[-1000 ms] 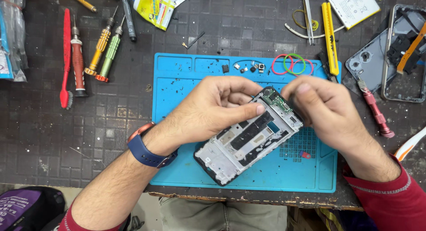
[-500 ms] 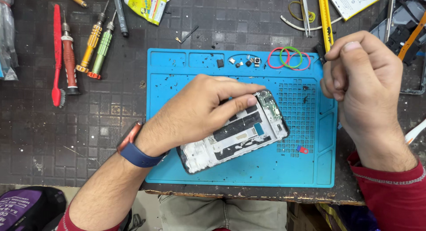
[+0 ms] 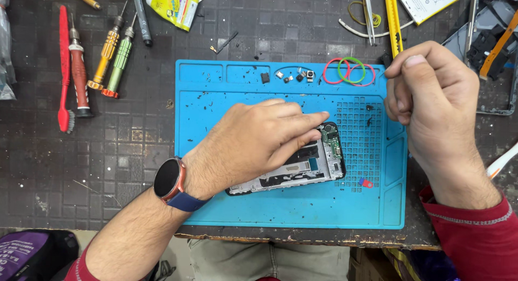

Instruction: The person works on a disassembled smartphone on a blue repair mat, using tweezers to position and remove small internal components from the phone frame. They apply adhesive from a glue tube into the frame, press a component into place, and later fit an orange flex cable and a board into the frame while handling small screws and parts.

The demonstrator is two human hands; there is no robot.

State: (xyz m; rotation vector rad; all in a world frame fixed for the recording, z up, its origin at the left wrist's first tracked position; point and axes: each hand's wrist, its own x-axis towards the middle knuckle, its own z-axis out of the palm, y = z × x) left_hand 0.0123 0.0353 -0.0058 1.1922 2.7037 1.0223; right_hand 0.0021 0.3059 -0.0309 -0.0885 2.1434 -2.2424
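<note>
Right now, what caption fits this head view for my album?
Left hand presses an opened phone onto a blue mat; right hand hovers closed.

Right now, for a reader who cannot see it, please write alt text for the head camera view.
The left hand presses flat on an opened phone frame lying on a blue work mat, while the right hand is raised beside the mat's upper right corner, fingers pinched together. Screwdrivers lie to the left, and coloured rubber bands sit at the mat's top edge.

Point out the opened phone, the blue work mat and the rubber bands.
opened phone (image 3: 318,162): head view, on its exposed inner frame.
blue work mat (image 3: 302,211): head view, on a bare part near its front edge.
rubber bands (image 3: 349,71): head view, on the green band's rim.
</note>
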